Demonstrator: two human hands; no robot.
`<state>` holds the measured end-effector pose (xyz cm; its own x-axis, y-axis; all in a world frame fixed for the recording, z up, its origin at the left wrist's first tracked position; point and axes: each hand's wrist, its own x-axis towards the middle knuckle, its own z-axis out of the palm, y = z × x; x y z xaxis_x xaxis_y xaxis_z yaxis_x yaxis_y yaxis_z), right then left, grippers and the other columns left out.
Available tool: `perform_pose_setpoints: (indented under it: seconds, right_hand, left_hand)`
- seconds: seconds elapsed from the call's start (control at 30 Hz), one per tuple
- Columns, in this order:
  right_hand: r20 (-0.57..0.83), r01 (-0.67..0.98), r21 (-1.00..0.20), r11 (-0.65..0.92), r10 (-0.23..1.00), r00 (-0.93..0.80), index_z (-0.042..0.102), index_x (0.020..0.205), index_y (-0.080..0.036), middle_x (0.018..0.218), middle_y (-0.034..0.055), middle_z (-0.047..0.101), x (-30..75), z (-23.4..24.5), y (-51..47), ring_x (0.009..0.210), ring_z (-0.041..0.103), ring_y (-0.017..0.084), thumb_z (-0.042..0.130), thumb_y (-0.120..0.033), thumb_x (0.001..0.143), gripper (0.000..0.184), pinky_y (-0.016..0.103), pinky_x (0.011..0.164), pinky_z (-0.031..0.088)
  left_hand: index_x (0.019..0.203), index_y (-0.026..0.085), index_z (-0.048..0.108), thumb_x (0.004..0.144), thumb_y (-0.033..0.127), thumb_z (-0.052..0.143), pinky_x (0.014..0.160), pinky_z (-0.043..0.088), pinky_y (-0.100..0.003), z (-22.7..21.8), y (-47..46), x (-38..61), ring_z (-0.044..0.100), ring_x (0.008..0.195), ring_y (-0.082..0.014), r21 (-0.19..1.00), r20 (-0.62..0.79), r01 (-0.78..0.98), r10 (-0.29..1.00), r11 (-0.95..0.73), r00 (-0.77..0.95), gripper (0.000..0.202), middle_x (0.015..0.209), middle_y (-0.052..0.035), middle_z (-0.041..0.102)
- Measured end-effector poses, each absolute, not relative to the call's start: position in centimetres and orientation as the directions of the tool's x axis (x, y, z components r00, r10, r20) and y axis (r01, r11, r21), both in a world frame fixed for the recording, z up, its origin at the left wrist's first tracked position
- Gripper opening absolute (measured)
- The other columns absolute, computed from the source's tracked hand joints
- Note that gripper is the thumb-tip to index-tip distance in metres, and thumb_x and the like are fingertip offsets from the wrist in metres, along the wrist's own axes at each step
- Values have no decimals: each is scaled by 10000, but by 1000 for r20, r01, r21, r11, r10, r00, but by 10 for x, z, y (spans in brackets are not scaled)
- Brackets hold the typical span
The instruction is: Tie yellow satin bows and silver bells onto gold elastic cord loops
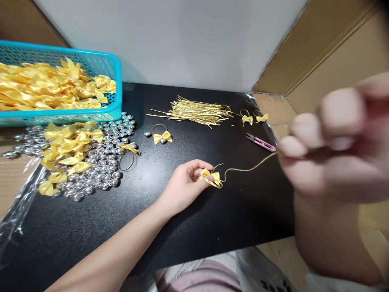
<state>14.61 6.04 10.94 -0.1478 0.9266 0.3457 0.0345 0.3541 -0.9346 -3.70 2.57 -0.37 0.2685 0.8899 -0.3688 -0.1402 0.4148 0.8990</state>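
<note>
Thumb and fingers of the left hand (189, 178) grip a yellow bow (215, 176), with a gold loop (216, 185) beside the thumb tip, just over the black table (243, 211), near the middle of the view. A gold cord (243, 169) runs from the bow in a slack curve to the raised right hand (328, 142), blurred and close to the camera, its fingers curled on the cord's far end. Near the cord lie pink snips (265, 144), blades pointing left. Beyond the left hand rests a bundle of gold strands (199, 112); right of it, near the table's edge, are two small bow rings (247, 119). Left of it sit a single silver bead (147, 134) and a ring with a beaded bow (163, 138). Farther left, yellow bows (71, 140) lie on a spread of silver beads (109, 172), another bow ring (130, 147) at its edge. Behind, a turquoise basket (118, 81) holds more bows (45, 87).
</note>
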Motion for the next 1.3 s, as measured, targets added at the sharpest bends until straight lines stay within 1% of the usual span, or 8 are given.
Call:
perform_pose_setpoints:
  seconds: [0.07, 0.17, 0.33, 0.47, 0.67, 0.83, 1.1, 1.3]
  right_hand:
    - [301, -214, -943, 254, 926, -230, 628, 755, -296, 549, -56, 307, 141, 90, 65, 468, 271, 80, 720, -368, 818, 133, 222, 428, 246]
    - [136, -67, -991, 119, 908, -396, 659, 917, -258, 622, -36, 469, 136, 56, 69, 500, 384, 93, 613, -335, 884, 96, 227, 443, 331]
    - [215, 182, -924, 337, 850, -481, 654, 974, -210, 743, -4, 645, 135, 27, 63, 670, 631, 117, 537, -245, 943, 126, 240, 619, 528]
    - [237, 154, -919, 363, 821, -519, 608, 1098, -221, 809, 11, 736, 135, 23, 56, 738, 740, 143, 540, -218, 954, 160, 251, 675, 598]
    - [327, 118, -905, 408, 846, -422, 605, 941, -221, 825, 13, 764, 132, 18, 51, 767, 763, 147, 582, -169, 928, 58, 223, 659, 618]
    - [334, 157, -908, 389, 896, -293, 607, 926, -226, 812, 17, 762, 129, 14, 48, 753, 759, 163, 588, -217, 929, 21, 244, 620, 610]
    - [279, 101, -946, 309, 930, -239, 613, 913, -234, 818, 19, 756, 125, 10, 44, 772, 757, 169, 600, -244, 922, 18, 258, 654, 621]
    - [263, 92, -953, 290, 937, -230, 619, 900, -232, 799, 10, 754, 126, 12, 43, 735, 748, 155, 610, -229, 912, 15, 234, 610, 604]
  left_hand:
    - [938, 167, 576, 750, 251, 758, 625, 439, -212, -2, 25, -37, 634, 647, -107, 893, -368, -170, 894, 416, 257, 275, 718, 11, 705]
    - [892, 182, 516, 760, 282, 758, 580, 394, -196, 3, 25, -39, 591, 587, -86, 892, -339, -221, 906, 395, 252, 293, 677, 33, 682]
    - [850, 174, 525, 709, 307, 805, 582, 390, -200, 12, 24, -42, 580, 595, -87, 894, -310, -251, 917, 370, 251, 341, 678, 28, 670]
    - [750, 156, 546, 665, 257, 835, 579, 405, -191, 15, 25, -45, 564, 570, -74, 896, -315, -239, 915, 374, 252, 318, 638, 37, 644]
    - [850, 141, 682, 652, 168, 832, 667, 469, -193, 16, 28, -50, 637, 678, -93, 872, -339, -270, 901, 409, 270, 250, 775, -6, 731]
    - [924, 151, 733, 725, 218, 789, 749, 501, -237, 13, 27, -52, 677, 760, -133, 883, -322, -263, 910, 388, 261, 217, 839, -40, 767]
    - [919, 162, 763, 743, 234, 780, 767, 510, -242, 15, 27, -53, 690, 796, -156, 907, -293, -241, 928, 346, 229, 191, 855, -47, 777]
    - [906, 181, 769, 793, 225, 739, 713, 488, -188, 18, 27, -51, 651, 743, -111, 922, -250, -233, 935, 309, 254, 125, 799, -16, 760]
